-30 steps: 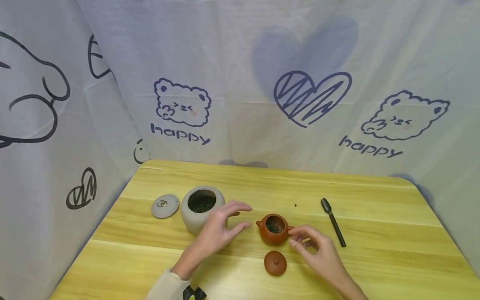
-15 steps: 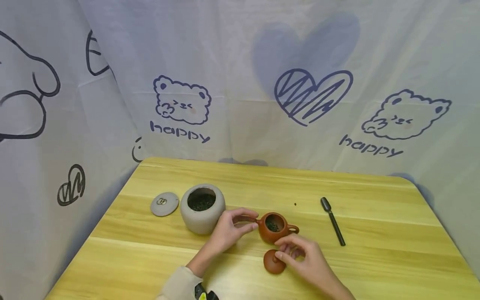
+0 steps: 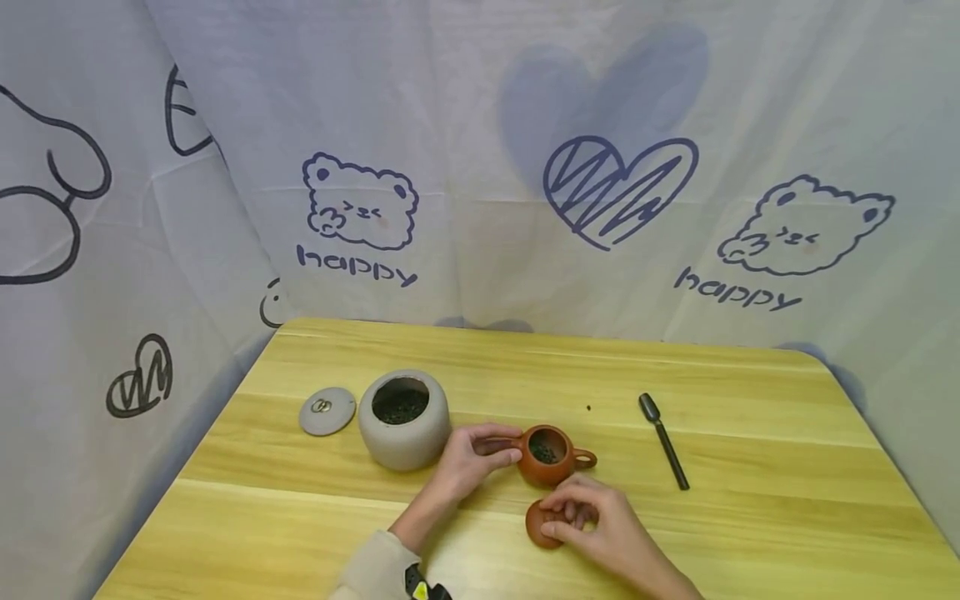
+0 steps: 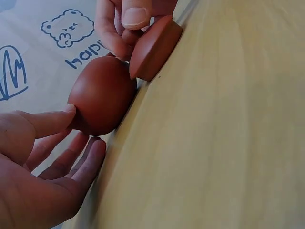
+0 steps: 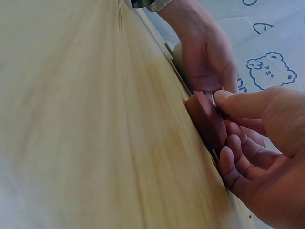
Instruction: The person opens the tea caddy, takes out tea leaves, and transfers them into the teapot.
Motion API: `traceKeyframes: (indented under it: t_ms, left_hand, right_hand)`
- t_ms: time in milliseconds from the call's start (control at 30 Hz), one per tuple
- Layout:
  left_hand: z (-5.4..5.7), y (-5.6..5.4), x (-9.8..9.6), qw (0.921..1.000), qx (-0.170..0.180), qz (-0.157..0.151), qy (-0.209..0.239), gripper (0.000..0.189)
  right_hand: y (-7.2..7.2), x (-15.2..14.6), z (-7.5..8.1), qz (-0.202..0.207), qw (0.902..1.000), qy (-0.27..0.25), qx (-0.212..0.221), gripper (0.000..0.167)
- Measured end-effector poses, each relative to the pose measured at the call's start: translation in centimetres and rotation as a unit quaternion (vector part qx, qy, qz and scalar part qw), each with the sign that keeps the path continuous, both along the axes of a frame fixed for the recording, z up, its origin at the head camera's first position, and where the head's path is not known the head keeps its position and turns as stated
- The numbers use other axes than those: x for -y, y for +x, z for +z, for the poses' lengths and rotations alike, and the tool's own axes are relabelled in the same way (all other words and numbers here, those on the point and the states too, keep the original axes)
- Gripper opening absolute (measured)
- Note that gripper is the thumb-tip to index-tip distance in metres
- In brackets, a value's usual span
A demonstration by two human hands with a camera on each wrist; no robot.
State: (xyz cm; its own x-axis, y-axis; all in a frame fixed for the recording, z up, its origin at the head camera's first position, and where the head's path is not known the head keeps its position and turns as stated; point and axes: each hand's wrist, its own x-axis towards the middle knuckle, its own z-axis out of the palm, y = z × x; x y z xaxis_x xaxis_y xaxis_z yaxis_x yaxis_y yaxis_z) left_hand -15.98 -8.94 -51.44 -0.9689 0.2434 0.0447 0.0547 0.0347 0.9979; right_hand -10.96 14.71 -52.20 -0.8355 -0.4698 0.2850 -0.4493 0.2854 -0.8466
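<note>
A small reddish-brown clay teapot (image 3: 543, 475) stands uncovered on the table, dark green tea leaves inside and its handle pointing right. My left hand (image 3: 461, 465) holds it at the spout, between thumb and fingers. Just in front of the pot is its round lid (image 3: 537, 525), whose knob my right hand (image 3: 607, 527) pinches. In the left wrist view the lid (image 4: 159, 50) shows beside the pot's body (image 4: 105, 95); whether it touches the table I cannot tell. The right wrist view shows thumb and fingertips around the knob, which they mostly hide.
Left of the teapot stands a round grey jar (image 3: 408, 442) of dark tea leaves, its flat lid (image 3: 327, 411) with a ring beside it. A dark tea scoop (image 3: 665, 443) lies to the right. A tiny dark speck (image 3: 588, 407) is behind the pot. Printed cloth hangs behind the table.
My left hand has moved right, from beside the jar to the teapot's spout, and taken hold. My right hand has left the handle, moved down-left and pinched the lid's knob.
</note>
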Motion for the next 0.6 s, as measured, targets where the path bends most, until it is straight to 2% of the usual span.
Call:
traceKeyframes:
  t_ms: [300,600]
  left_hand:
    - [-0.61,0.01,-0.13,0.9984,0.025,0.022,0.046,0.027]
    - [-0.48,0.05,-0.1,0.9966,0.039,0.032,0.065,0.026]
  right_hand:
    - [-0.08,0.0,-0.03,-0.005,0.9999,0.008,0.011,0.015]
    - [0.04,0.14,0.16,-0.01,0.9999,0.004,0.011,0.013]
